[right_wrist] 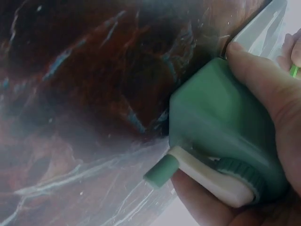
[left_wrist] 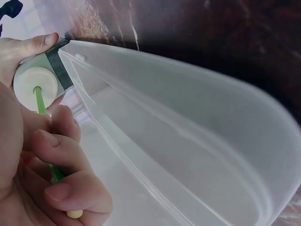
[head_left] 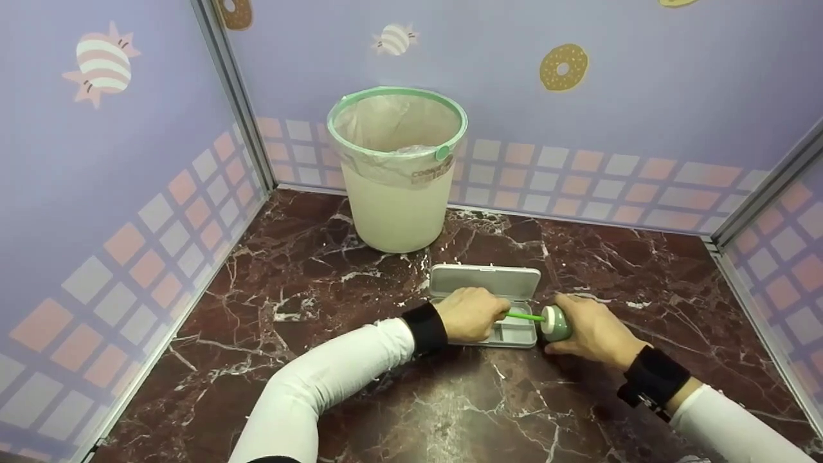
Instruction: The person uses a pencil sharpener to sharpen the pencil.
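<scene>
My left hand (head_left: 469,314) pinches a bright green pencil (head_left: 524,316), its fingers curled round the shaft. The pencil's far end sits in the hole of the round cream face of a green crank pencil sharpener (left_wrist: 35,87). Thumb and fingers of my right hand (head_left: 595,328) grip the sharpener's body from the right. In the right wrist view the sharpener's cream crank (right_wrist: 211,181) with its green knob (right_wrist: 161,172) shows at the back, untouched by the fingertips. Beneath my left hand lies a pale grey pencil case (head_left: 517,335), its lid (head_left: 485,281) raised.
Behind the case stands a cream bin (head_left: 398,206) with a green rim and a plastic liner. Patterned panels (head_left: 617,116) enclose the back and both sides of the dark red marbled tabletop (head_left: 360,405).
</scene>
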A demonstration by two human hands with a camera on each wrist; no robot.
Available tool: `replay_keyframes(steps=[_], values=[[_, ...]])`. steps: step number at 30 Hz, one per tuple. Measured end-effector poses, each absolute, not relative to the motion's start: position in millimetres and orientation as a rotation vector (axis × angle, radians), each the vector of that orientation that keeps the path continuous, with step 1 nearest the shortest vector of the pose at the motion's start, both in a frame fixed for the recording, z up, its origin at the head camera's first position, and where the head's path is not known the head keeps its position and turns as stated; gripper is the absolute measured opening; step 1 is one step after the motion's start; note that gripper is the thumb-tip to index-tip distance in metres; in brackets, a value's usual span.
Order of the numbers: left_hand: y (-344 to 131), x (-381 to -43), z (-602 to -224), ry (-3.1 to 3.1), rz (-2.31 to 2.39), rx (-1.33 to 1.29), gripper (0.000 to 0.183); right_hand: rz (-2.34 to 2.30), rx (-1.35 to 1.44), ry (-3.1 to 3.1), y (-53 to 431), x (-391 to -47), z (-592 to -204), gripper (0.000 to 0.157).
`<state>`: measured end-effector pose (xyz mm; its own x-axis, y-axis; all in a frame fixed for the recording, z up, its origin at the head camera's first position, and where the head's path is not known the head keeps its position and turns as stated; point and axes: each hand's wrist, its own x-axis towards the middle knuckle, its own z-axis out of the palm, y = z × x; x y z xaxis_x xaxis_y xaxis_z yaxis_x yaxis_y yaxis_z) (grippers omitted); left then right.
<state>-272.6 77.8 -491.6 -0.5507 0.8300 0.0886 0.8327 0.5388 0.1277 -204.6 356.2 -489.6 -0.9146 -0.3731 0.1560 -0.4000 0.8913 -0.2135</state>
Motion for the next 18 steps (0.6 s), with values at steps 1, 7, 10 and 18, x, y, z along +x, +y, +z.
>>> replay_keyframes(steps=[1,7,10,18], values=[[78.3,-273.2,-492.1,-2.744,-0.243,-1.477,0.009,0.38,0.6,-2.939,355.8,-204.2,-490.2,0.076],[79.9,-275.7,-490.1,-2.751,-0.248,-1.465,0.018,0.434,0.582,-2.904,352.7,-204.6,-492.1,0.068],[80.1,-276.4,-489.0,-2.757,-0.242,-1.46,0.021,0.449,0.581,-2.903,351.4,-205.5,-493.1,0.068],[85.3,-273.3,-485.4,-2.779,-0.255,-1.468,0.02,0.465,0.524,-2.913,349.2,-204.4,-494.8,0.067]])
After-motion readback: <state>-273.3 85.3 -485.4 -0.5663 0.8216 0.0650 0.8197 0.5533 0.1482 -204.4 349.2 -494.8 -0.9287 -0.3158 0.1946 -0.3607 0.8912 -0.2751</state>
